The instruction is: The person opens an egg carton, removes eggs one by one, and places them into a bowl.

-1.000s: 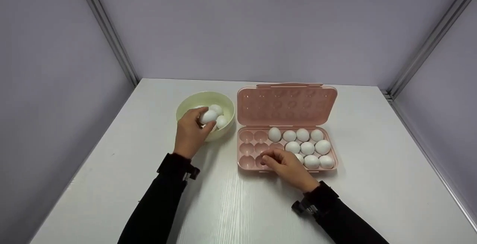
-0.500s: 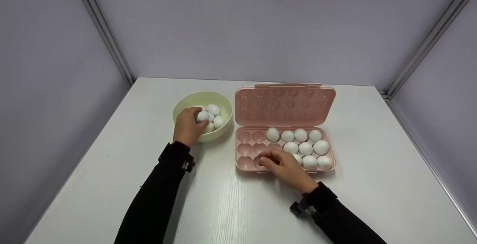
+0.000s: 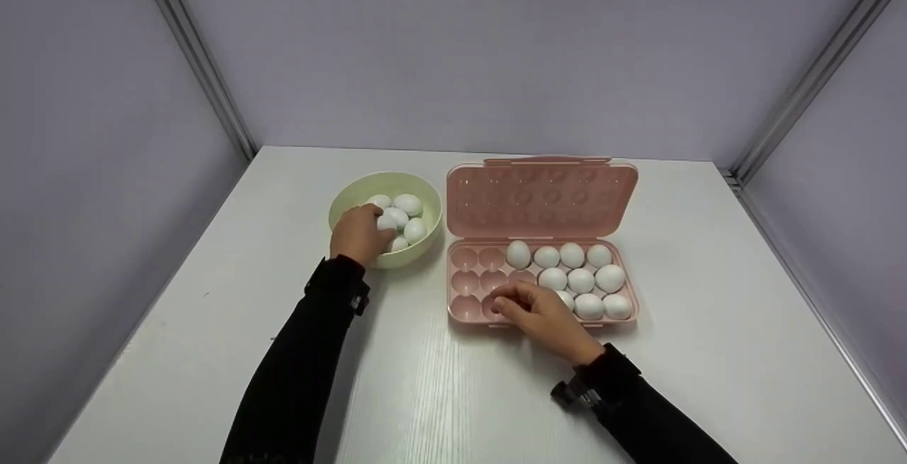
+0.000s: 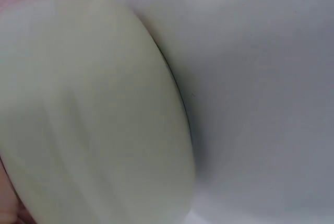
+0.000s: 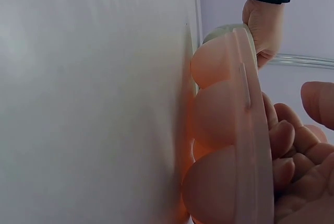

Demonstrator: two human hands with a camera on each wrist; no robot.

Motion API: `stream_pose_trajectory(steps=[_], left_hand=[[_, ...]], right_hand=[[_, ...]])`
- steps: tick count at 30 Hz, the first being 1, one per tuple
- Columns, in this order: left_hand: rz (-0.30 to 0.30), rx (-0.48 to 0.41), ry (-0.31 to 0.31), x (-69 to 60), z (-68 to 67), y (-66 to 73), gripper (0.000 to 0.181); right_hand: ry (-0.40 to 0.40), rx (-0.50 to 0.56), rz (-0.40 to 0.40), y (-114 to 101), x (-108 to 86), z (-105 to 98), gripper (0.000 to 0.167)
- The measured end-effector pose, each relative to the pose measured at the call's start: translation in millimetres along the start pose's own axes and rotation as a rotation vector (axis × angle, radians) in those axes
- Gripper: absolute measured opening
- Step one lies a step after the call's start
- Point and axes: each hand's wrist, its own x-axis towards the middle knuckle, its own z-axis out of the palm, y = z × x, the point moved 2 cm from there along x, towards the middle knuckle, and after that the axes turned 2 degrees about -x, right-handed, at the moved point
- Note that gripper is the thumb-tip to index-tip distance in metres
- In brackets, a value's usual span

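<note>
My left hand (image 3: 358, 236) reaches over the near left rim of a pale green bowl (image 3: 354, 196), thumb and fingers about a white egg (image 3: 387, 222) low inside it. Several other eggs (image 3: 408, 204) lie around that one. In the left wrist view the bowl's outer wall (image 4: 99, 109) hides most of the hand. My right hand (image 3: 549, 322) hovers over the front of a pink egg tray (image 3: 458, 323), fingers loosely bent, with no egg visible in them. The right wrist view has its fingers (image 5: 282, 139) beside the tray's edge, with the thumb apart from them.
White eggs (image 3: 581, 280) fill the tray's right side; the left cups (image 3: 465, 283) hold none. Its pink lid (image 3: 542, 202) stands raised at the back. Everything rests on a white table (image 3: 425, 393) enclosed by pale walls (image 3: 482, 53).
My left hand has lowered the egg from above the bowl down among the others. The right hand stays over the tray. The view has shifted slightly.
</note>
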Motion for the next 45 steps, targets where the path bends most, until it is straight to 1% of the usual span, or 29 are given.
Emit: stream_pose_trajectory(steps=[4,8,13,20,29,32,34,36,37,39,40,42,45], left_hand=[[-0.021,0.035,-0.025,-0.1,0.4,1.0,0.05],[-0.034,0.092,-0.042,0.0,1.1,3.5,0.049],[-0.041,0.132,-0.052,-0.9,1.3,6.0,0.049],[-0.034,0.143,-0.077,0.3,3.3,4.4,0.05],[-0.029,0.158,-0.059,0.9,4.5,3.5,0.049],[-0.028,0.143,-0.052,-0.4,3.7,3.9,0.049],[-0.025,0.119,-0.036,-1.1,3.3,4.0,0.048],[-0.02,0.085,-0.008,-3.2,3.0,4.2,0.048],[-0.015,0.065,0.017,-5.2,2.8,4.4,0.048],[0.008,0.016,0.093,-12.5,1.8,6.9,0.046],[0.03,-0.016,0.145,-18.2,1.5,9.0,0.044],[0.103,-0.08,0.276,-33.3,1.7,14.8,0.04],[0.261,-0.2,0.47,-63.6,0.9,29.2,0.032]], right_hand=[[0.001,-0.016,0.001,0.3,0.8,0.0,0.025],[0.003,-0.021,0.003,-0.3,1.2,-0.5,0.025],[0.007,-0.035,0.004,-1.5,0.9,-0.7,0.026],[0.003,-0.03,0.014,-1.9,-0.3,-0.8,0.028],[0.0,-0.017,0.012,-1.0,-0.4,-0.2,0.026],[0.0,-0.013,0.01,-1.1,-0.4,-0.2,0.026],[0.0,-0.014,0.007,-1.2,-0.5,-0.4,0.026],[0.003,-0.018,0.008,-1.3,-0.5,-0.4,0.027],[0.004,-0.018,0.008,-1.5,-0.5,0.0,0.026],[0.008,-0.022,0.005,-1.7,-0.3,0.8,0.026],[0.007,-0.021,0.005,-1.8,-0.4,1.4,0.026],[0.001,-0.018,0.004,-2.4,-0.8,1.7,0.025],[-0.014,-0.009,-0.005,-3.8,-2.9,0.9,0.026]])
